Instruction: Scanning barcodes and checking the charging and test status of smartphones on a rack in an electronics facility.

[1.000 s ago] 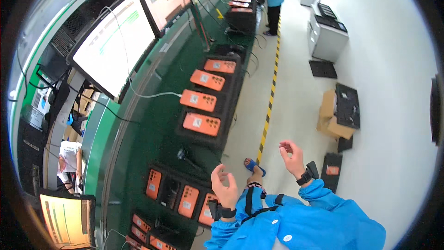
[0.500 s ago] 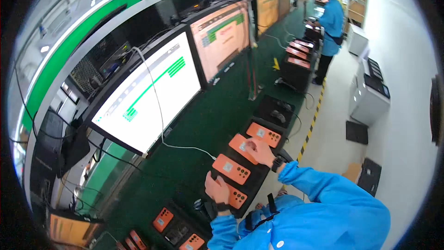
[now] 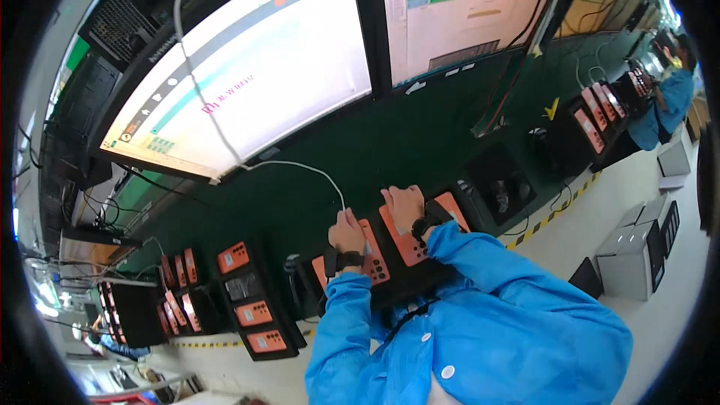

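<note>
Orange phones with dark round camera lenses lie face down on a black tray in front of me. My left hand is closed at the top end of one orange phone, its fingertips round the end of a white cable. The plug itself is hidden by the fingers. To its right, my right hand is closed over the upper end of a second phone. Another phone lies partly behind my right wrist, and one more shows beside my left wrist.
A lit monitor stands ahead on the green bench, with a second monitor beside it. More trays of phones sit at left. A black mat lies at right. A co-worker in blue stands far right.
My view has turned toward the left. My left hand has moved up to the cable end at the phone's top. My right hand stays on its phone, and the near monitor's picture has changed.
</note>
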### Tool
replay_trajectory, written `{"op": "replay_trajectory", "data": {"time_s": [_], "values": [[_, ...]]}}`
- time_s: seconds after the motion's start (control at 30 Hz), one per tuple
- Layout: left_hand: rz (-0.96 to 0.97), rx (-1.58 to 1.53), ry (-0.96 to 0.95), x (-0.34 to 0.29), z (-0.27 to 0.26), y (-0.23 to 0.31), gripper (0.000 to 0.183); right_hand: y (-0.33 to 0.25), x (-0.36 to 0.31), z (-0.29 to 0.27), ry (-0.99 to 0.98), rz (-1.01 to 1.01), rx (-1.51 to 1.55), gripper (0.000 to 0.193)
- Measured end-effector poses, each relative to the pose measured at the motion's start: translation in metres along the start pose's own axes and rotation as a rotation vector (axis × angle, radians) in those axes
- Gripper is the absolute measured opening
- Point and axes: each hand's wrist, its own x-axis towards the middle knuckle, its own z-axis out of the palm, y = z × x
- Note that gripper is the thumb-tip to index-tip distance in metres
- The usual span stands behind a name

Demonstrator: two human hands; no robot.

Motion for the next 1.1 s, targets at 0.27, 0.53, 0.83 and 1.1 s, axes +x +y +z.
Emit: {"op": "replay_trajectory", "data": {"time_s": [0.27, 0.53, 0.83, 1.1], "values": [[0.221, -0.054, 0.132, -0.08, -0.04, -0.023, 0.028, 0.032, -0.054, -0.044, 0.313, -0.337, 0.215, 0.015], [-0.404, -0.225, 0.087, -0.14, -0.08, -0.133, 0.03, 0.126, -0.115, -0.093, 0.2, 0.225, 0.32, 0.022], [-0.05, -0.055, 0.203, 0.034, -0.037, -0.129, 0.023, 0.143, 0.035, -0.052, 0.268, 0.012, 0.159, 0.021], [0.082, 0.0, 0.195, 0.198, 0.05, -0.183, 0.024, 0.167, 0.187, 0.033, 0.263, 0.115, 0.037, 0.029]]}}
